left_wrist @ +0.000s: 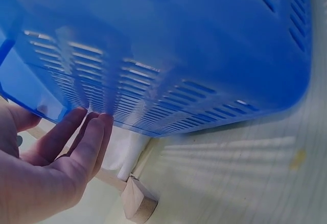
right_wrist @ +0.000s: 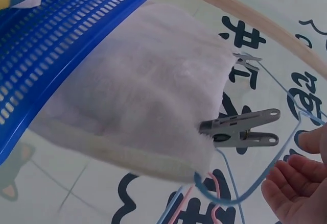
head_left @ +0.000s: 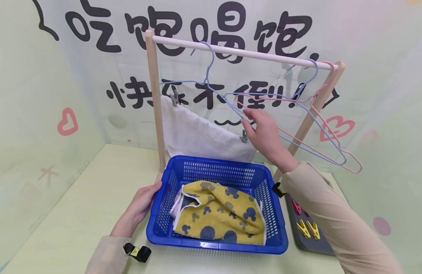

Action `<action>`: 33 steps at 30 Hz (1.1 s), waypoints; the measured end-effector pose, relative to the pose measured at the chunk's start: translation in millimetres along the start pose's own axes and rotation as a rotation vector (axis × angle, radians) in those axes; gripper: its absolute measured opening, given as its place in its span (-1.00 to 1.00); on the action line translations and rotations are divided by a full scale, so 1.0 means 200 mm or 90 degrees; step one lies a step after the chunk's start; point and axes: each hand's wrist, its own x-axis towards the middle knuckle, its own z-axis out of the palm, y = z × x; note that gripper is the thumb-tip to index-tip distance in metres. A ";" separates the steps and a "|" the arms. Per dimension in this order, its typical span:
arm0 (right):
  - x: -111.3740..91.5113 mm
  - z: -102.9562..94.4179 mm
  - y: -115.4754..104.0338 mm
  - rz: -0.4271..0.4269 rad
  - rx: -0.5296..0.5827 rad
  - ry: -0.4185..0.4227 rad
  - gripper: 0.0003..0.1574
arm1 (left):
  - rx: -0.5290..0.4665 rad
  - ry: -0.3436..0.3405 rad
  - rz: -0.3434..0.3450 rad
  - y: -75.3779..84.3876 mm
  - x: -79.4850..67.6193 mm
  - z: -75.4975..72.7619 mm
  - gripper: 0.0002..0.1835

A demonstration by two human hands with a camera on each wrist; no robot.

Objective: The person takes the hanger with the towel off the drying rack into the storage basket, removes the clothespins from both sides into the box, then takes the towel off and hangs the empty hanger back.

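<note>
A white cloth [head_left: 204, 131] hangs slanted from a blue hanger [head_left: 208, 70], held by two grey clips [right_wrist: 245, 128]. My right hand [head_left: 265, 133] is raised beside the hanger's lower right arm, thumb and fingers parted, fingertips right at the wire. In the right wrist view its loosely bent fingers [right_wrist: 291, 178] show next to the clip. A blue slotted basket [head_left: 217, 247] stands in front of the cloth, with a yellow towel [head_left: 217, 213] patterned in dark shapes inside. My left hand [head_left: 142, 203] holds the basket's left rim, fingers against the outer wall.
The rack's white rail [head_left: 258, 55] also carries another blue hanger [head_left: 328, 129] and a pink hanger [head_left: 351, 156] at the right. A dark tray [head_left: 310, 247] with yellow clips [head_left: 308, 229] and red clips lies right of the basket, partly behind my right sleeve.
</note>
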 end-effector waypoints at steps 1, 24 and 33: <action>0.02 0.01 -0.01 0.019 0.010 -0.007 -0.70 | 0.000 -0.002 0.000 0.00 0.00 0.00 -0.67; 0.15 0.15 -0.10 0.235 0.182 0.079 -0.87 | 0.018 0.028 0.018 0.00 0.00 0.02 -0.53; 0.18 0.11 -0.09 0.193 0.206 0.186 -0.90 | 0.035 0.034 0.019 0.00 0.00 0.02 -0.50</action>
